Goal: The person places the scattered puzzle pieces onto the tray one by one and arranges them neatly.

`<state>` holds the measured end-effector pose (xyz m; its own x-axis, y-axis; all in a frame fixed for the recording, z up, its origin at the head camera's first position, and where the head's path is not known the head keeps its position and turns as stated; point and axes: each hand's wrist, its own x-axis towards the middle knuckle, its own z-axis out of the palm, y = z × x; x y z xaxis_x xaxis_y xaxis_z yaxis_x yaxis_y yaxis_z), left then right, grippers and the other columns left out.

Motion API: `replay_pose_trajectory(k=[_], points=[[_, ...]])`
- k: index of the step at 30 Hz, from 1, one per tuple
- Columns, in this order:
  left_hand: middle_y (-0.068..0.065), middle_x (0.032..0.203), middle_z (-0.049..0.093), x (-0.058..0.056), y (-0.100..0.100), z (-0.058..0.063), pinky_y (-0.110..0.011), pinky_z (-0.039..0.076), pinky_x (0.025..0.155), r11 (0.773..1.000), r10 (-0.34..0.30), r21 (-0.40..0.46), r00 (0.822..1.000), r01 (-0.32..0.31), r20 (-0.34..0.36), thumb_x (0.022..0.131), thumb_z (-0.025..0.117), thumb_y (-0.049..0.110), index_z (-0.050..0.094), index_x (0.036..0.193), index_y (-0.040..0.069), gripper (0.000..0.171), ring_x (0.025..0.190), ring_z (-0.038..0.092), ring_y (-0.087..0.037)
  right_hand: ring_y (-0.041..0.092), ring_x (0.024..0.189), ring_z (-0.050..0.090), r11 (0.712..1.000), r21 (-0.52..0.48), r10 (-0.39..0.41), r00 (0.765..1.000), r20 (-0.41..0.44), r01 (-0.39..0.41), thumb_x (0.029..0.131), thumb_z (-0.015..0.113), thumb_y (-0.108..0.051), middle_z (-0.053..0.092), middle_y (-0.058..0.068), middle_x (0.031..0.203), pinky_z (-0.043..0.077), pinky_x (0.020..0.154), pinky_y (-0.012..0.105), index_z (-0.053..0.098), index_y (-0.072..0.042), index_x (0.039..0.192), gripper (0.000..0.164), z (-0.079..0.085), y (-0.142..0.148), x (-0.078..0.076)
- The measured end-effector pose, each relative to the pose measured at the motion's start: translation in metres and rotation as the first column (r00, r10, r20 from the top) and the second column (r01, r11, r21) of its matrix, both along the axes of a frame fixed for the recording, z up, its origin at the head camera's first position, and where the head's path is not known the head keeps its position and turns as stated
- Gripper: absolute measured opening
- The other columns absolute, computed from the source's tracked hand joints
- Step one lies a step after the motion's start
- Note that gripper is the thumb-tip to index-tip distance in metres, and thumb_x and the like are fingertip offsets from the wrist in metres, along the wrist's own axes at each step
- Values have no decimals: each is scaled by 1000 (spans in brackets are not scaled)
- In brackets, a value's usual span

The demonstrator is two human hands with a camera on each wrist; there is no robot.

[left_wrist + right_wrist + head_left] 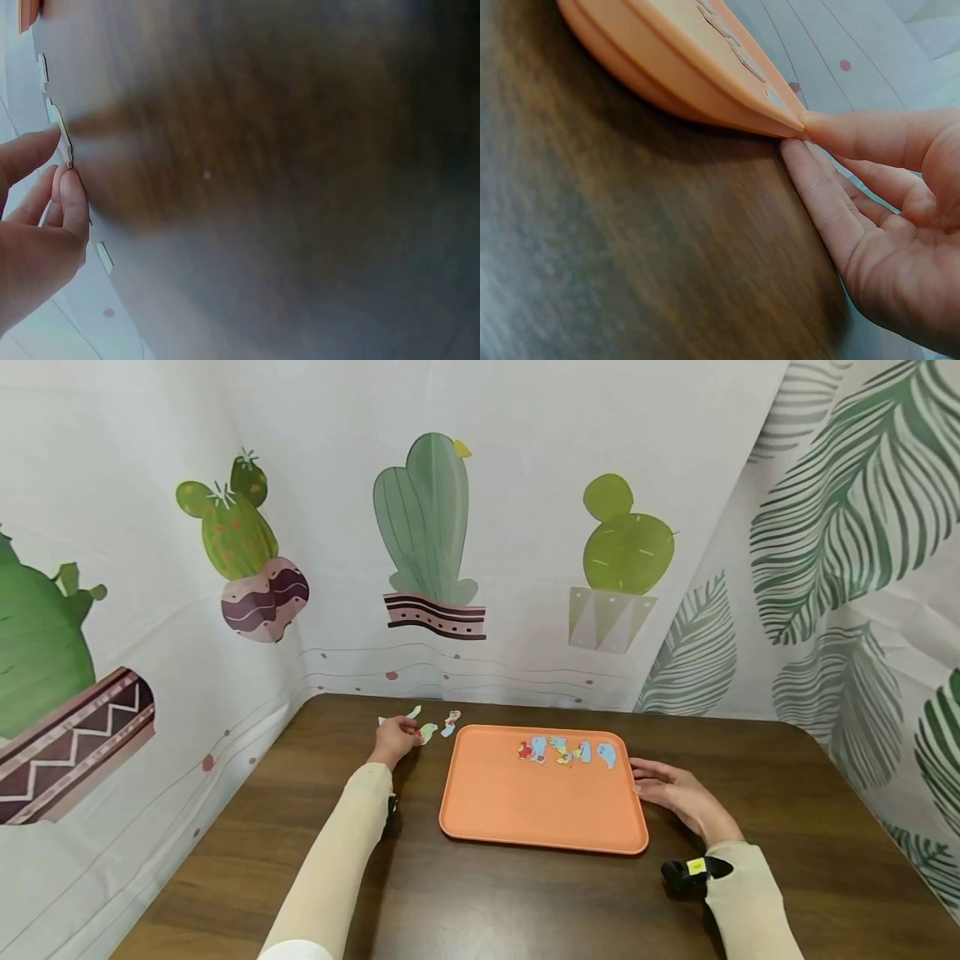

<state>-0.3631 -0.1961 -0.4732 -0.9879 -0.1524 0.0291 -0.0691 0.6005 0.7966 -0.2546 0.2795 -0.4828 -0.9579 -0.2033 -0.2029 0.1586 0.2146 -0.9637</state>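
Observation:
At the back left of the table, my left hand [395,740] pinches a flat light-green puzzle piece [428,732] between thumb and fingertips. The left wrist view shows that piece [60,127] edge-on, close to the table top. Another colourful piece [451,723] lies just right of it, and a pale green one [415,712] lies behind the hand. My right hand [678,795] holds the right rim of an orange tray [540,810]. In the right wrist view its thumb is on the tray's rim [727,97], with the other fingers low against the outside.
Several cut-out pieces, among them a red-and-blue one [532,749] and a blue one [606,755], lie in a row along the tray's far side. The brown wooden table [480,902] ends at a printed cactus curtain [517,668].

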Motion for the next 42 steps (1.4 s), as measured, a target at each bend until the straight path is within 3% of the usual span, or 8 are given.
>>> replay_pose_trajectory(k=[5,11,15,23,30,34,38,42], points=[[-20,94,64,7,4,8,-34,51,69,998,-58,7,998,58,35,81,70,-3,60,119,-10,40,81,59,-28,8,102,60,1000,4,-5,1000,2,5,94,63,-11,44,26,136,53,88,26,29,4,148,66,0,2,0],[-5,61,52,5,0,6,-26,36,52,983,-181,56,979,177,91,82,61,-7,47,138,-3,58,52,40,-15,7,99,61,1000,-2,-10,1000,8,10,94,63,-10,45,25,134,53,87,26,29,5,148,66,1,3,2],[-3,57,46,5,-1,2,-26,32,52,971,-232,94,964,221,133,86,58,-7,47,142,5,59,49,33,-12,7,99,62,1000,-4,-15,1000,14,15,94,62,-10,45,26,134,53,87,26,29,5,148,65,0,4,3],[-13,86,57,7,-2,2,-26,39,59,973,-228,66,965,222,126,89,65,-1,56,133,4,46,67,47,-18,5,99,61,1000,-20,-7,1000,5,7,94,61,-8,46,25,133,53,87,25,28,7,148,65,-1,7,5],[-9,79,59,11,-8,2,-25,46,61,978,-204,56,976,200,76,84,72,1,59,129,0,47,71,54,-18,6,99,61,1000,-27,-2,1000,-1,2,94,62,-10,47,25,132,53,87,25,28,7,147,65,-1,4,4],[-8,75,61,13,-12,3,-26,51,62,973,-189,148,980,178,64,85,71,-1,58,130,-2,47,69,59,-17,7,99,62,1000,-13,1,1000,0,-1,94,63,-10,46,26,134,53,88,26,29,6,147,65,-1,2,2],[-11,83,65,15,-12,7,-31,57,70,934,-213,308,975,181,71,88,66,-2,52,135,-3,49,73,65,-17,6,99,61,1000,-5,-8,1000,9,8,94,63,-9,46,25,135,53,87,25,30,5,147,65,0,0,1],[-12,90,66,16,-6,12,-40,56,83,866,-259,458,963,199,71,90,63,-5,46,140,-4,53,77,67,-15,6,99,61,1000,-9,-17,1000,16,17,93,63,-10,48,23,134,53,87,24,31,5,147,65,0,-1,-1]])
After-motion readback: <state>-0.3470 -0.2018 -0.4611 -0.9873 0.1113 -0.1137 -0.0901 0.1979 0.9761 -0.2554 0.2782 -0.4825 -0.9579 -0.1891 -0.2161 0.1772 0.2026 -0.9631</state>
